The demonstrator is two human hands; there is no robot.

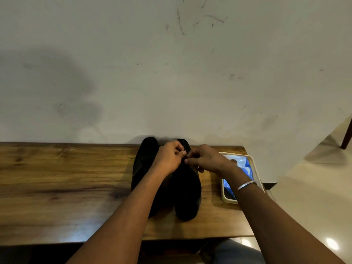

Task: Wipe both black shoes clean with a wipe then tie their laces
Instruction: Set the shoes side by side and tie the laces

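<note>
We find no legible text, label, brand, number or sign in this view. The dark marks on the wall [190, 21] are scribbles that we cannot read as letters. Any print on the blue-and-white packet [246, 165] in the tray [238, 154] is too blurred to make out.

You're prob. indoors at home, wood-grain counter [57, 187] set against a scuffed off-white wall [171, 73], glossy cream floor [314, 197] to your right w/ light glare, dark wooden furniture leg [347, 134] at far right.
</note>
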